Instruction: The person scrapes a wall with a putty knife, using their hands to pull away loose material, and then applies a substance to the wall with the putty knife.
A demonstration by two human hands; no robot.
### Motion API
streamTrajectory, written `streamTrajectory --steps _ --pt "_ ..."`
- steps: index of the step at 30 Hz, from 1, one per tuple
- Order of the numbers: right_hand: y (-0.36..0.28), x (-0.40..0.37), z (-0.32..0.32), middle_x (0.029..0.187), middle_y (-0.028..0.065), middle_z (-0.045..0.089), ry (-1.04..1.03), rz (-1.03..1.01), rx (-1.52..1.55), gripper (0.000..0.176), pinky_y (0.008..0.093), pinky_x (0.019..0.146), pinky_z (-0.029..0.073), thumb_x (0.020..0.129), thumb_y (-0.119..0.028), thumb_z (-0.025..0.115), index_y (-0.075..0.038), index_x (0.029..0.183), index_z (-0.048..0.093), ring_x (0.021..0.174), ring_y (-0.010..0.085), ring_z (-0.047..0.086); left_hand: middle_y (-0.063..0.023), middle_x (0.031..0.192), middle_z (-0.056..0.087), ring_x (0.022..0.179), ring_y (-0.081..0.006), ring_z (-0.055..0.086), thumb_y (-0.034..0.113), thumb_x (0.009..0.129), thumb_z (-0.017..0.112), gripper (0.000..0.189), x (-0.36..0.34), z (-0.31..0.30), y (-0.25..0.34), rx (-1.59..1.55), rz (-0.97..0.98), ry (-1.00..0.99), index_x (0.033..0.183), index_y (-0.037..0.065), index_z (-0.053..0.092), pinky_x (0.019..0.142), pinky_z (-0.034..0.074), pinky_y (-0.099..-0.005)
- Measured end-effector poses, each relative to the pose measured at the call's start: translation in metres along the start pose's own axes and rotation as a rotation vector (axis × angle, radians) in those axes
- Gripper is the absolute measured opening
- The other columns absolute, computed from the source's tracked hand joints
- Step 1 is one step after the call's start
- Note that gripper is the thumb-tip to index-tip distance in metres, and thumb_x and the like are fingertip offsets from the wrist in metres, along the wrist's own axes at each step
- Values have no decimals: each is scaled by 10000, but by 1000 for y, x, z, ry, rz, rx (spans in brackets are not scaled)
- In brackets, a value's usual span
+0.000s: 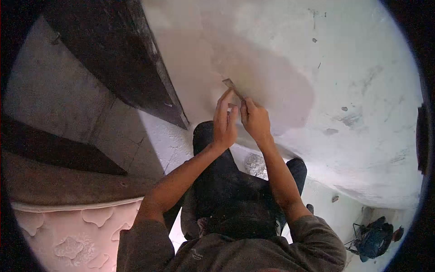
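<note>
In the head view my right hand [256, 120] is closed round the handle of a narrow putty knife [229, 83]. Its flat blade points up and left against the pale wall [181, 63], over a damp-looking pinkish patch [285, 86]. My left hand [225, 124] is raised just beside it, fingers stretched out and thumb apart, with the fingertips right at the blade. Between thumb and fingers a small greyish edge shows; I cannot tell what it is.
A dark wooden door or panel [118, 50] stands close on the left. Below it lies a pink quilted mattress [81, 235]. My bent knees are near the wall's foot. A dark bundle [376, 238] sits at lower right, and a small chip [335, 198] lies on the floor.
</note>
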State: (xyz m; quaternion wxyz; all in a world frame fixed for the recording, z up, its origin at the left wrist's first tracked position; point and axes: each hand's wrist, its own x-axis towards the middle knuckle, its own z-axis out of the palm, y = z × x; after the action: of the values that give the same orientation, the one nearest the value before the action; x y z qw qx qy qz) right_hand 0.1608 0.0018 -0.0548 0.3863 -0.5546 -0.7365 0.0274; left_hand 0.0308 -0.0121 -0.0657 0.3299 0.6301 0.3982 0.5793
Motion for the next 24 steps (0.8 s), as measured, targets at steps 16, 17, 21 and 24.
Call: streamTrajectory --steps 16,17,21,24 --pt "-16 16 -5 647 228 587 93 37 146 105 527 539 451 880 -127 564 -29 895 528 592 449 574 -169 1422 396 994 -246 558 169 965 430 409 3 2 3 -23 29 102 1331 -8 390 885 445 -358" --pt "-15 17 -2 647 228 587 89 33 148 105 527 539 451 880 -127 564 -29 895 528 592 449 574 -169 1422 396 994 -246 558 169 965 430 409 3 1 3 -21 28 107 1331 -8 390 885 445 -358" --pt "-10 15 1 674 221 601 -2 -2 87 109 534 560 453 872 -125 567 -26 906 536 606 454 574 -171 1418 397 990 -245 547 161 956 443 382 0 1 9 -38 32 89 1298 -7 410 889 441 -353" --pt "-7 20 4 695 228 605 -29 -22 99 111 533 562 452 871 -126 563 -26 911 536 619 452 580 -175 1406 404 998 -242 536 152 953 445 369 6 -2 11 -17 34 106 1289 0 417 889 440 -353"
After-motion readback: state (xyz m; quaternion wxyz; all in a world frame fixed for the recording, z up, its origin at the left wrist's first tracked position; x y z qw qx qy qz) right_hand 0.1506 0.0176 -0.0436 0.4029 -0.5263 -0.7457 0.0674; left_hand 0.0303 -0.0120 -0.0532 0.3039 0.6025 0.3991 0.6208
